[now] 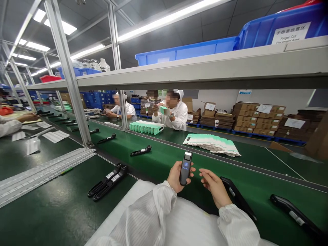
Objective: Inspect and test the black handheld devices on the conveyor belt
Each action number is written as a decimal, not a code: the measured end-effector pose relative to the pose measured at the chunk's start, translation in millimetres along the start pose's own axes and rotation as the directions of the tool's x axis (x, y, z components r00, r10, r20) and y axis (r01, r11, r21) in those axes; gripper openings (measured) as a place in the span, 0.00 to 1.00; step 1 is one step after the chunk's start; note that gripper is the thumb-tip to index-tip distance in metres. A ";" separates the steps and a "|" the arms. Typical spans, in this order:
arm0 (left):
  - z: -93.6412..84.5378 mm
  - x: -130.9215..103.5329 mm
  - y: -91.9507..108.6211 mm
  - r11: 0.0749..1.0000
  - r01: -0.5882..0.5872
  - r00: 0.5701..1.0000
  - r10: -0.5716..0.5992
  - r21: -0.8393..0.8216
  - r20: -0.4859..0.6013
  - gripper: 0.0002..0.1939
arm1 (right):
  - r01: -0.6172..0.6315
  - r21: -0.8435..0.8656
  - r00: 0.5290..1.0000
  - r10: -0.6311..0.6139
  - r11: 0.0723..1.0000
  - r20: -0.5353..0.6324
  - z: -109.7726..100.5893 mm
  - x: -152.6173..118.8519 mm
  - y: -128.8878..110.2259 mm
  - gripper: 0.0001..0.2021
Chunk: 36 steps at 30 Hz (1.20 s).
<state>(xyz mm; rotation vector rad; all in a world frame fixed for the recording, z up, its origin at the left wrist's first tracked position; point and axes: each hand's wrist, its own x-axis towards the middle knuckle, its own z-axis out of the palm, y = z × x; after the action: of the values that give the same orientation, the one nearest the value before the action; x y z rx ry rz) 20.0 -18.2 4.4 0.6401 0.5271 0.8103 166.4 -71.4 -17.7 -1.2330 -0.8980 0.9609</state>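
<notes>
My left hand [176, 176] is wrapped around a slim dark grey handheld device [185, 171], held upright above the belt. Its small screen shows a blue icon, and a lighter piece sits at its top end. Just to the right, my right hand [212, 184] hovers with its fingers loosely bent; nothing shows in them, and a small gap separates them from the device. Beyond the right wrist, a black long-handled part [238, 198] with a white label lies on the green belt [164, 160]. Another such black part [294, 212] is farther right.
Two labelled black parts [109, 181] lie side by side on the left table, near slotted metal strips [46, 172]. More black parts [140, 150] line the belt. Across it are green-white cartons [146, 127], flat boxes [212, 143] and co-workers [176, 112]. A shelf [194, 70] runs overhead.
</notes>
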 end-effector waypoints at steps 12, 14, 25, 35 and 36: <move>10.2 -3.0 -23.1 0.334 -0.358 0.754 0.654 0.872 0.060 0.19 | -0.014 0.130 1.000 0.012 0.991 0.011 7.1 -5.3 -8.1 0.22; 13.0 -7.2 -25.2 0.248 -0.394 0.731 0.668 0.885 0.138 0.21 | -0.014 0.161 0.999 0.009 0.987 0.034 9.2 -6.0 -8.6 0.22; 18.7 -14.2 -34.4 0.114 -0.461 0.726 0.619 0.880 0.300 0.23 | -0.003 0.244 0.996 -0.020 0.970 0.092 12.1 -8.2 -10.6 0.19; -1.6 -0.4 -16.8 0.183 -0.435 0.763 0.595 0.881 0.253 0.17 | -0.017 0.239 0.995 -0.008 0.971 0.104 9.7 -8.5 -8.7 0.17; -7.6 3.4 -11.7 0.170 -0.408 0.749 0.624 0.897 0.223 0.17 | -0.020 0.229 0.994 -0.005 0.973 0.106 9.7 -8.9 -8.7 0.17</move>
<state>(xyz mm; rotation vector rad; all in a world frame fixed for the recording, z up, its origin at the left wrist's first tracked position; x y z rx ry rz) 22.8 -19.2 -9.7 1.9348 0.9964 1.2349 155.1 -77.1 -8.2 -0.9965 -0.8390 1.1121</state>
